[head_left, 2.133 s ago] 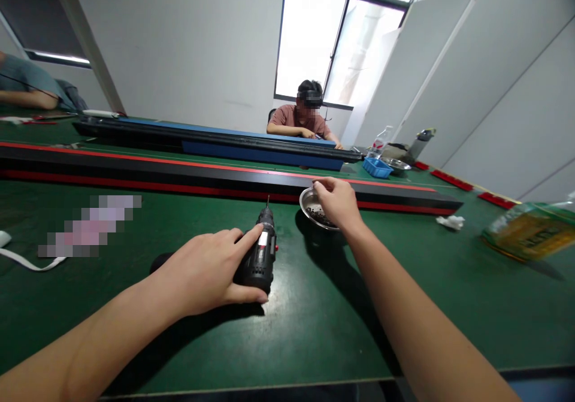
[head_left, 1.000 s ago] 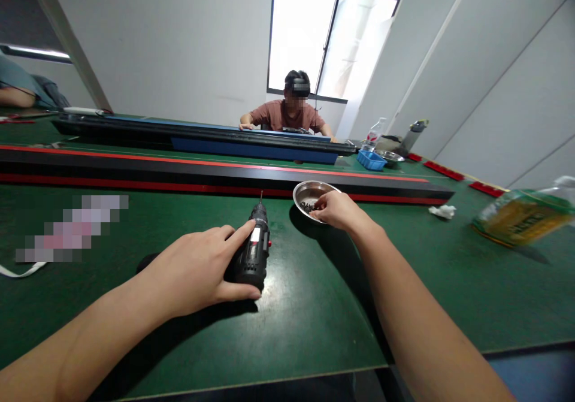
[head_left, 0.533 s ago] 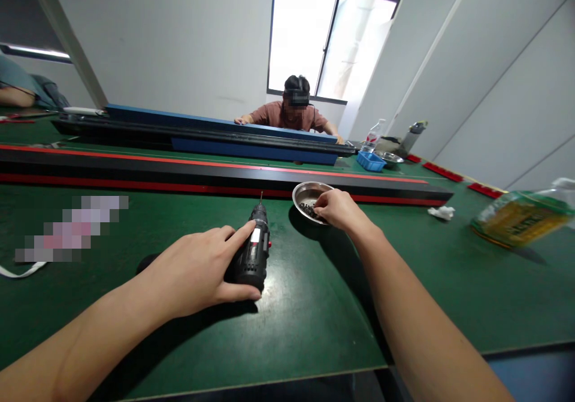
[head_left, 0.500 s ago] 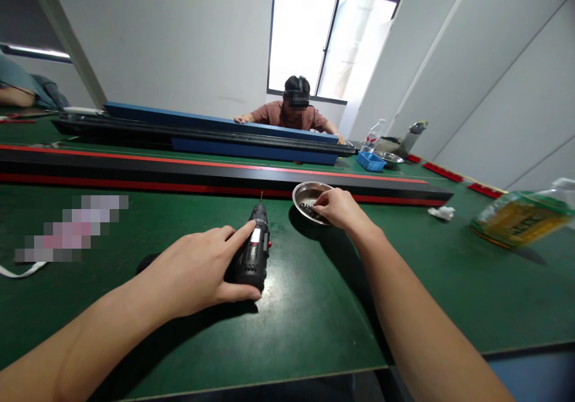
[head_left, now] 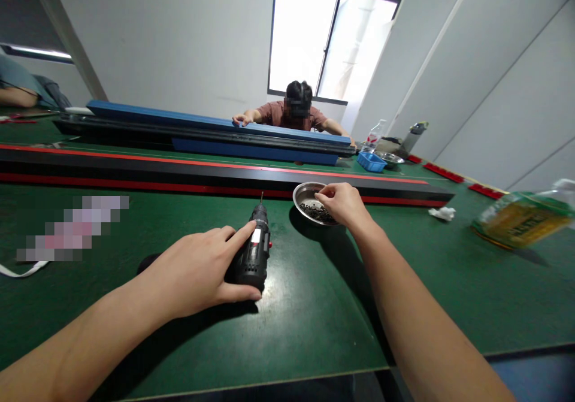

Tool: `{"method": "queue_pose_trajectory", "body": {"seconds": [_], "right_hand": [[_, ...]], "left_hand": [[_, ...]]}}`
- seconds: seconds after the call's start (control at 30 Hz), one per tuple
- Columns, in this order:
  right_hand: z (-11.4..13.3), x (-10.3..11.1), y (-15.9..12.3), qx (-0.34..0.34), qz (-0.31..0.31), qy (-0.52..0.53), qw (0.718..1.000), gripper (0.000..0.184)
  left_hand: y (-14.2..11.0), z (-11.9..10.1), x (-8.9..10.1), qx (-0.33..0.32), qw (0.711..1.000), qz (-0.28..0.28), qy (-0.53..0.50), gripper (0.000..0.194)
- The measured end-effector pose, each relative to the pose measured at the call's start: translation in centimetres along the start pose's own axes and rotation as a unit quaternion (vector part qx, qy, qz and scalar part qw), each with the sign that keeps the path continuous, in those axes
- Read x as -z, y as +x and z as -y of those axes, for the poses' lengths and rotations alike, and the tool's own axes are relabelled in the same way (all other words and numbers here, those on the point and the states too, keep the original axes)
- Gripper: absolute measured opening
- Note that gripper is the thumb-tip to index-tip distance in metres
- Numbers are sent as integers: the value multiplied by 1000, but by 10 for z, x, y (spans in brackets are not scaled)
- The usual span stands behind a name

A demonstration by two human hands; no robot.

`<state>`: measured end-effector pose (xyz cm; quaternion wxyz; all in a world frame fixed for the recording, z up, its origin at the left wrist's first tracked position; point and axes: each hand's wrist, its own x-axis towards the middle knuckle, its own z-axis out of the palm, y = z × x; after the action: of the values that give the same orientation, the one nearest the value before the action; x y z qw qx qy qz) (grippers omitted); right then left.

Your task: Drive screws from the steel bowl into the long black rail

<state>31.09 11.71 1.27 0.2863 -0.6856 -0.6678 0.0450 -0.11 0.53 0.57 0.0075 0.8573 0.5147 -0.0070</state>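
Note:
A black cordless drill lies on the green table, its bit pointing away from me. My left hand is wrapped round the drill's body, forefinger stretched along its top. A small steel bowl holding several dark screws sits just right of the drill's tip. My right hand hovers over the bowl with fingertips pinched together; what they hold is too small to make out.
A long black and red rail crosses the table behind the bowl. Beyond it a person holds a long blue panel. A plastic bag, crumpled paper and a blue tray lie at right.
My right hand has risen slightly from the screws with fingers pinched. The person opposite has lifted the blue panel higher. My left hand and the drill have stayed put.

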Motion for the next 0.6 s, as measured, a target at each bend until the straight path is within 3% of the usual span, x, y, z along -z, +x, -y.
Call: {"method": "queue_pose_trajectory", "body": {"seconds": [0.27,0.4,0.53,0.6], "right_hand": [[1,0,1,4,-2,12,1000,11],[4,0,2,14,-32,57,998,11],[27,-8,-7,49,-104,161,980,16],[47,-16,-15,71,-105,202,971,18]], "left_hand": [[1,-3,2,8,1000,7,0,111],[0,-5,7,9,1000,15,-7,110],[-4,-4,13,4,999,21,-34,108],[-6,-1,14,-5,998,16,-54,109]]}}
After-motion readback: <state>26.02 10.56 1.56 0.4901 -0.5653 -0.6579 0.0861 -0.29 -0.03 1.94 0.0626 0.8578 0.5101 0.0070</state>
